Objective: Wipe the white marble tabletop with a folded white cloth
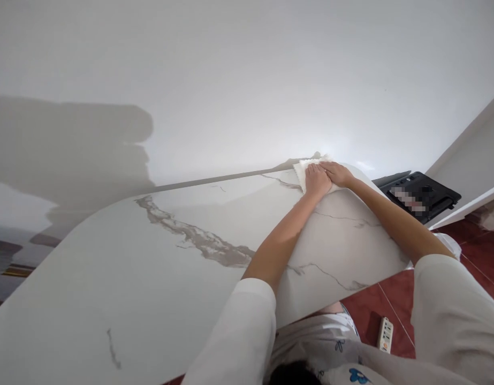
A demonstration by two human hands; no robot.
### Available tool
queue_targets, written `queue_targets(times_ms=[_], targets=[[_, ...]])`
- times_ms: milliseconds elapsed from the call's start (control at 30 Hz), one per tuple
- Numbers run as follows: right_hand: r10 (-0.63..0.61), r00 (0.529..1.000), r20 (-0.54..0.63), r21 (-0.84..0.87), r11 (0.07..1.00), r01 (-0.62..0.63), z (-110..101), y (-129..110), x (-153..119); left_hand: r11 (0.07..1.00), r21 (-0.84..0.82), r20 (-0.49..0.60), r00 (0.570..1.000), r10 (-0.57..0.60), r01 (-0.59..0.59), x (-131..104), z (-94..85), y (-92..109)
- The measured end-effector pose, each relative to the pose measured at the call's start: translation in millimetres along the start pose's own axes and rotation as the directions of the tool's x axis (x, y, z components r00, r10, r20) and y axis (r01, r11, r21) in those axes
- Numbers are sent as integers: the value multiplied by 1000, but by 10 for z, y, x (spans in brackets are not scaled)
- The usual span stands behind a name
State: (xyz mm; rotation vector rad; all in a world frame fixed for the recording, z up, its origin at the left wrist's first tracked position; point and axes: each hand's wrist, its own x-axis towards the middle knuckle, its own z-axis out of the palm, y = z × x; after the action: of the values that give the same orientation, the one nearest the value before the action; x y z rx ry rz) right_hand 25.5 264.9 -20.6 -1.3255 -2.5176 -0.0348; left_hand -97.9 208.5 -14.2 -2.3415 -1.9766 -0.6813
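Observation:
A white cloth point(300, 175) lies at the far edge of a white marbled table point(170, 299), close to the wall. My left hand point(318, 181) presses down on the cloth, its fingers over the fabric. Right beside it, my right hand point(337, 174) rests on the cloth's right part, with its fingertips touching my left hand. The cloth sticks out to the left of and beyond both hands. Both hands are flat, fingers extended.
A pale wall point(230, 80) rises behind the table's far edge. To the right stands a black case point(423, 195), partly pixelated. A white power strip point(385, 335) lies on the red tiled floor point(395, 299) near my body.

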Motion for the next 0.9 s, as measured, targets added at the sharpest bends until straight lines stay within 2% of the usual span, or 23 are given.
queue_targets(times_ms=[133, 300, 567, 700, 900], targets=[[5, 999, 38, -11, 1000, -5, -81, -113, -300, 1000, -15, 14, 1000, 15, -15, -273, -51, 126], [21, 997, 69, 11, 1000, -22, -231, -320, -769, 999, -45, 36, 999, -5, 7, -721, -125, 343], [15, 995, 96, 24, 1000, -17, -485, -719, -1526, 998, -66, 93, 996, -12, 18, -1451, -373, 681], [9, 996, 90, 24, 1000, -11, -575, -868, -1824, 998, -42, 129, 991, -36, 42, -1736, -455, 831], [-23, 998, 61, 42, 999, 21, -643, -999, -2205, 1000, 0, 154, 988, 4, -4, -2090, -552, 1005]])
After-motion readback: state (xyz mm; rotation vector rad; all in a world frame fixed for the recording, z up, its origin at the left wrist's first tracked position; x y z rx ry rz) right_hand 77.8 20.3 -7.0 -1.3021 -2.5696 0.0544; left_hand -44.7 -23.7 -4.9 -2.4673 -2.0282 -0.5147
